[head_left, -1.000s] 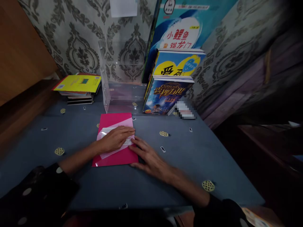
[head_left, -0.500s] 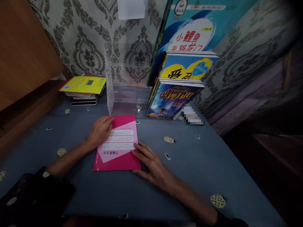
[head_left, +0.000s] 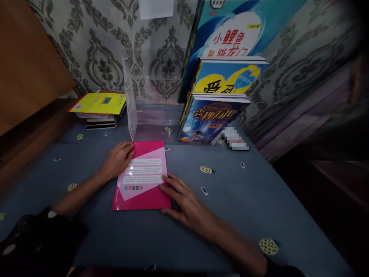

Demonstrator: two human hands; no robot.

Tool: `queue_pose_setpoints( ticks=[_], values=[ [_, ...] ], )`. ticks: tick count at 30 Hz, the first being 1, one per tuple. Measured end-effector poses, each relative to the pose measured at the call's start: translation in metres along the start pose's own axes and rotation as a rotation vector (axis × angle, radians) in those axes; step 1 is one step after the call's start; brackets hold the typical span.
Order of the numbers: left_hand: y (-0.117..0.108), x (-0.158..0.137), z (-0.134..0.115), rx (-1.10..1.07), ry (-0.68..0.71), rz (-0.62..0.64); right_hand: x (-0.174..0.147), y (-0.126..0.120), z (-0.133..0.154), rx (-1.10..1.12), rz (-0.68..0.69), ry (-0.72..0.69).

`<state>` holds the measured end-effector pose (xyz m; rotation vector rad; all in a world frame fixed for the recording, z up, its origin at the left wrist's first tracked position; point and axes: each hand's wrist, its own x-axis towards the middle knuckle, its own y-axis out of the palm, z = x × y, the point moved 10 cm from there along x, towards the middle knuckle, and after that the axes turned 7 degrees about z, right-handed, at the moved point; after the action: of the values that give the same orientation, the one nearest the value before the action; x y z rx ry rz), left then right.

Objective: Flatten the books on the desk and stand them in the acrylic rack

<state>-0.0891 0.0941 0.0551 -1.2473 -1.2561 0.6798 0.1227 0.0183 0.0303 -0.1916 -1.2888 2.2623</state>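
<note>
A pink book (head_left: 147, 169) lies flat on the table, with printed text on its upward face appearing upside down. Along its upper left edge rests my left hand (head_left: 117, 161), fingers stretched towards the top corner and thumb over the cover. My right hand (head_left: 188, 204) lies at the lower right edge, fingers spread, their tips on the cover and the thumb by the bottom corner. Neither hand lifts the book. Just beyond it stands a clear acrylic rack (head_left: 129, 111) with several upright books, among them a dark blue one (head_left: 209, 119) in front.
Left of the rack is a stack of books topped by a yellow one (head_left: 100, 103). A pixelated object (head_left: 235, 137) lies right of the rack. The blue-grey tablecloth (head_left: 230, 200) has pineapple prints. Patterned wallpaper (head_left: 102, 57) rises behind, and the table edge slopes away at right.
The view has shifted slightly. My left hand has slid a little down and left along the book's edge; my right hand stays at the right edge. The book still lies flat.
</note>
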Motion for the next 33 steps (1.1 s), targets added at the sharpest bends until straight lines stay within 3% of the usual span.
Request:
queue_pose_setpoints(
  ticks=[9,18,33],
  values=[
    [0.011,0.022,-0.041,-0.057,0.194,0.014,0.001,-0.001,0.001,0.024,0.011,0.009],
    [0.036,0.058,-0.077,-0.053,0.364,0.075,0.001,-0.002,0.003,0.06,0.03,0.019],
    [0.04,0.056,-0.089,-0.164,0.384,0.153,0.001,-0.005,0.004,0.059,-0.005,0.013]
  ],
)
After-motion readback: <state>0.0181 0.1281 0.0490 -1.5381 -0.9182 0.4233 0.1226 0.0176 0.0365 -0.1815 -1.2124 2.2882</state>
